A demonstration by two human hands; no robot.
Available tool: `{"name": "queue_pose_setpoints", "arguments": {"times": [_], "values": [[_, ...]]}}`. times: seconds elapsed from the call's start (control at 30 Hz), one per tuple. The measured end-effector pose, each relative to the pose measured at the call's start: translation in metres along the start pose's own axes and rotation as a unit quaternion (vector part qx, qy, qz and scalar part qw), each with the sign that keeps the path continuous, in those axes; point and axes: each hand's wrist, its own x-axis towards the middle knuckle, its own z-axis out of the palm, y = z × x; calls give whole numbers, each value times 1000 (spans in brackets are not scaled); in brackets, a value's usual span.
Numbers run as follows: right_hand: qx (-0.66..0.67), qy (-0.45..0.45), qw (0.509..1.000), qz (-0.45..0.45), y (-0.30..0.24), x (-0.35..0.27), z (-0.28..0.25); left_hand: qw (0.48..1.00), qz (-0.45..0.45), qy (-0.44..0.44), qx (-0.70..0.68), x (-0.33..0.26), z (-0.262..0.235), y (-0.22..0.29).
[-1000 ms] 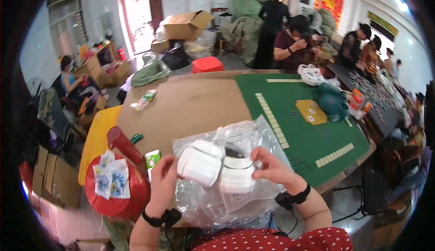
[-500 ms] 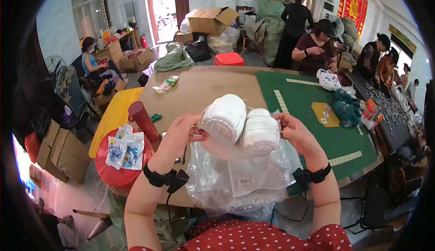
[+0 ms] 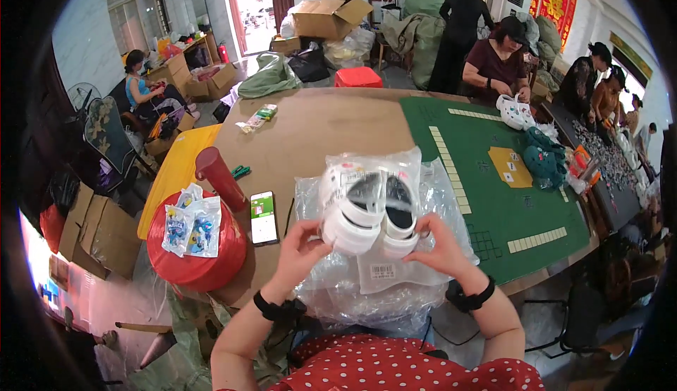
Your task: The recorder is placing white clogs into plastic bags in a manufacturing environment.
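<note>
A pair of white clogs (image 3: 345, 237) with dark insoles is in a clear plastic bag (image 3: 405, 160), heels toward me, their openings showing from above. My left hand (image 3: 302, 251) pinches the left side near the heel. On the other side, my right hand (image 3: 438, 248) grips by the right heel, thumb below. Beneath them lies a heap of clear plastic bags (image 3: 331, 296), one bearing a barcode label. The bag's far end hangs over the table; whether it touches is hard to tell.
To the left are a phone (image 3: 264, 218), a dark red cylinder (image 3: 220, 179) and a red round container (image 3: 197, 271) topped with small packets (image 3: 192, 227). A green mat (image 3: 486, 200) with tiles covers the right side. Across the table a co-worker (image 3: 497, 66) handles white clogs (image 3: 516, 112).
The clogs have come down and tilted, so their tops show instead of their soles and heels. Both my hands moved lower and nearer me. The phone, hidden before, shows now.
</note>
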Motion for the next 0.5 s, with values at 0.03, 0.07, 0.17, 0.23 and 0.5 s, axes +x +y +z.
{"name": "queue_pose_setpoints", "arguments": {"times": [0.03, 0.07, 0.17, 0.23, 0.5], "values": [[-3, 0, 1000, 30, 17, -11, 13, 999, -37, 16, 30, -9, 1, -16], [-7, 0, 998, 59, 29, -23, 23, 996, -85, -2, 39, -16, -4, -31], [-65, -20, 997, 41, 47, -46, 36, 979, -145, -63, 128, -32, -12, -48], [-71, 29, 997, 22, 50, -49, 28, 969, -168, -78, 162, -35, -11, -35], [-202, 24, 976, -73, -6, -10, 37, 902, 20, -103, 419, -20, 22, -30]]}}
